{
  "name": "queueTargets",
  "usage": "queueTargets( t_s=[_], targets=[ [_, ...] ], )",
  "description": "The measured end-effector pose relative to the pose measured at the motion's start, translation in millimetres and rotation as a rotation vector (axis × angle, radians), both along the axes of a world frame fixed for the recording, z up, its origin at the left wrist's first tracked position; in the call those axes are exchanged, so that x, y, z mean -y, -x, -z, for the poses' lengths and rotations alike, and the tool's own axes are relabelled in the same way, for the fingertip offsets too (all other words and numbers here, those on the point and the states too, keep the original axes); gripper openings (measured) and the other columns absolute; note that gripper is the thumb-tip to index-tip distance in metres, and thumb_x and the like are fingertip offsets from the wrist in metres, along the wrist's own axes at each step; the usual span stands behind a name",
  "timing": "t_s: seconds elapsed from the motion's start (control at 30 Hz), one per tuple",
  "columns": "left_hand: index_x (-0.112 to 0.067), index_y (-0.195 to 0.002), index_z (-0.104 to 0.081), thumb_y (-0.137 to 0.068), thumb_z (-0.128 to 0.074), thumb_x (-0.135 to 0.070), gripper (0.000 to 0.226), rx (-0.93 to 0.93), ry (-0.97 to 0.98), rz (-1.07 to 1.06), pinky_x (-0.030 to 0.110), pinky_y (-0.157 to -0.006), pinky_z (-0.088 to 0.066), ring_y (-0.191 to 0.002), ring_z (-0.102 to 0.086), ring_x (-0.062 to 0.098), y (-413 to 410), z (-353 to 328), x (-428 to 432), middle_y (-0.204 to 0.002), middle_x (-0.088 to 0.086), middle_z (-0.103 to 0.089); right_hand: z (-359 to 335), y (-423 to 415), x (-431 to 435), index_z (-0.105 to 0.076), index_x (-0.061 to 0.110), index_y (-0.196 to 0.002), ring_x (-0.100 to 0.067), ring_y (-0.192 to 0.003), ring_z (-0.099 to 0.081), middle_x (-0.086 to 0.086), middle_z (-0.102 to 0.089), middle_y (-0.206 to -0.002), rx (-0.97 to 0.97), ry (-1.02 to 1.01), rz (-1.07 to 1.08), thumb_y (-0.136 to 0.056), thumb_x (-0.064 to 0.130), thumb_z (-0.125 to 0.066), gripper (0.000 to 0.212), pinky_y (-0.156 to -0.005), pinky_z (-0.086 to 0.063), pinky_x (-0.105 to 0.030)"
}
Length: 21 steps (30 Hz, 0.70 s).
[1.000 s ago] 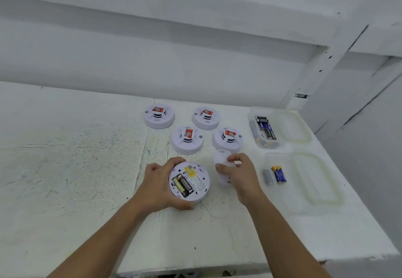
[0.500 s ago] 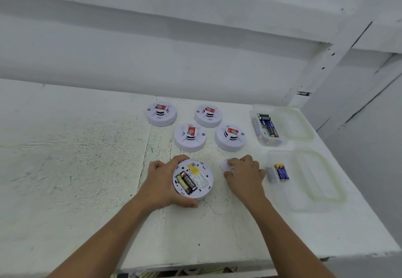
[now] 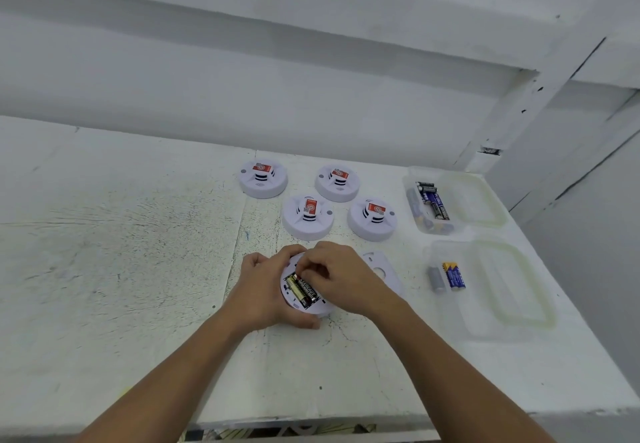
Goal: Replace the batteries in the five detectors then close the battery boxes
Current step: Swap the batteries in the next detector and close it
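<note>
Near-centre detector (image 3: 320,307), back up on worktop (image 3: 138,269): left hand (image 3: 266,290) grips its rim, right hand (image 3: 346,279) pinches the batteries (image 3: 304,290) at their far end. Looks like the removal step. Next: lever them out, detector pinned.

Right hand (image 3: 346,279) on batteries (image 3: 303,290) in detector (image 3: 322,307)
</note>
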<state>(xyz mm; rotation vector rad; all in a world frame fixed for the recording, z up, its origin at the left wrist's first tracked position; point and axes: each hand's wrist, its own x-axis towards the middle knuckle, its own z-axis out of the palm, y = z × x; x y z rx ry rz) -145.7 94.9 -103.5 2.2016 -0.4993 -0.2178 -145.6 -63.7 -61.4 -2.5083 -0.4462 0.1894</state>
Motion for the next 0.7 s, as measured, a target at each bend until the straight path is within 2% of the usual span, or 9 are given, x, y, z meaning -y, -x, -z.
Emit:
queueTargets(
  t_s=[0.17,0.33,0.53,0.7],
  targets=[
    [-0.042,-0.117,-0.032,-0.028,-0.067,-0.069,0.099,0.023,-0.032,-0.033,0.025,-0.096,-0.025,-0.091,-0.019,-0.036,0,-1,0,-0.091,-0.033,-0.052,3,-4,-3,-0.065,0.017,-0.098,-0.012,-0.076,-0.049,0.003,-0.051,-0.081,0.042,0.050,-0.062,-0.092,0.017,-0.051,0.015,-0.068,-0.039,-0.024],
    [-0.052,-0.099,-0.034,-0.031,-0.075,-0.067,0.080,0.046,-0.077,-0.061,0.016,-0.092,-0.021,-0.093,-0.033,-0.016,-4,13,0,-0.078,-0.027,-0.056,0,-9,-7,-0.059,0.012,-0.100,-0.020,-0.083,-0.052,-0.006,-0.055,-0.089,-0.008,0.115,-0.109,-0.095,0.015,-0.044,0.017,-0.072,-0.042,-0.031],
    [-0.046,-0.090,-0.033,-0.033,-0.075,-0.067,0.074,0.062,-0.078,-0.066,0.017,-0.092,-0.021,-0.088,-0.036,-0.013,-6,16,1,-0.078,-0.023,-0.055,-8,-19,-9,-0.055,0.010,-0.095,-0.022,-0.086,-0.054,-0.007,-0.059,-0.094,-0.105,0.189,-0.163,-0.096,0.012,-0.040,0.015,-0.076,-0.045,-0.036],
    [-0.041,-0.094,-0.034,-0.032,-0.072,-0.069,0.077,0.059,-0.070,-0.057,0.020,-0.090,-0.022,-0.089,-0.033,-0.016,-6,15,0,-0.080,-0.025,-0.054,-14,-15,-6,-0.053,0.012,-0.092,-0.020,-0.082,-0.055,-0.004,-0.062,-0.089,-0.110,0.112,-0.160,-0.096,0.014,-0.043,0.011,-0.071,-0.045,-0.033]
  ],
)
